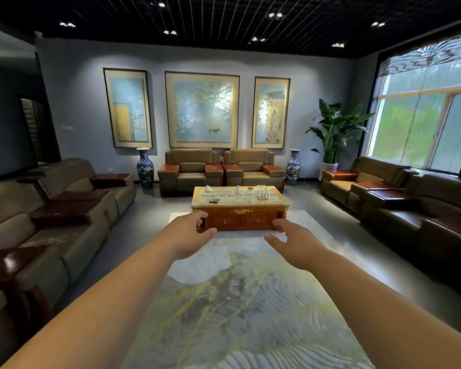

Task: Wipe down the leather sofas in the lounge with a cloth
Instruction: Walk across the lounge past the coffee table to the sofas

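While both arms reach forward, left hand (190, 233) and right hand (293, 242) hang loosely spread.

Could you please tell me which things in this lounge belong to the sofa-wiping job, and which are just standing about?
For the job:
left sofa
two armchairs
right sofa
dark cloth-like item on the coffee table; too small to confirm
left hand and right hand, both holding nothing

Just standing about:
vases
potted plant
paintings
rug

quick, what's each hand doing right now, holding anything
Left hand: open, fingers loosely curled, holding nothing.
Right hand: open, fingers spread, holding nothing.
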Tool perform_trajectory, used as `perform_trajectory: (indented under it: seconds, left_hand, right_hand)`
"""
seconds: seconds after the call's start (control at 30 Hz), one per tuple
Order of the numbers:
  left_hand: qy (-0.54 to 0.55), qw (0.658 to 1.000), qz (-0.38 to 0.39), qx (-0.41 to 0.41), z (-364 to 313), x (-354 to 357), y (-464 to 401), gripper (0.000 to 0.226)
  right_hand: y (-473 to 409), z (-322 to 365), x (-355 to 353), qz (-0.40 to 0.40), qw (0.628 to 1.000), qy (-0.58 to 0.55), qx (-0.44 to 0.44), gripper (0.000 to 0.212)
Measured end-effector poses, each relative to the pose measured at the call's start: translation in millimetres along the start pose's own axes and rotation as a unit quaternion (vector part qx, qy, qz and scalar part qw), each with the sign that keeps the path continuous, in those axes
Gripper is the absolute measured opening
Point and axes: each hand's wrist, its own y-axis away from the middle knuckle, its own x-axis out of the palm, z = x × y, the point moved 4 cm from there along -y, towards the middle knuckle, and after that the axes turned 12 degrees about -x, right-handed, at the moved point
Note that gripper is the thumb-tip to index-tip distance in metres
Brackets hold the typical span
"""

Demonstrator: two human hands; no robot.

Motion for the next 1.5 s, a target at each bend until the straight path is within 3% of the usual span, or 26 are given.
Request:
perform_trajectory:
  seconds: [0.47, 0.9, 1.13, 1.5]
  left_hand:
    - [-0.04, 0.991, 0.107, -0.067, 32, 174, -102, 0.065]
    - [-0.019, 0.976, 0.151, -0.153, -10, 295, -286, 0.063]
    - [-0.039, 0.969, 0.178, -0.167, 6, 329, -376, 0.065]
    - [-0.018, 0.954, 0.245, -0.171, 100, 379, -598, 0.065]
  right_hand:
    - [-59, -141, 134, 0.125, 0.99, -0.03, 0.051, 0.076]
    - [-216, -329, 186, 0.193, 0.98, -0.014, 0.047, 0.078]
    - [-302, -362, 237, 0.215, 0.976, -0.026, 0.031, 0.075]
    - [-500, -388, 338, 0.274, 0.96, -0.001, 0.055, 0.069]
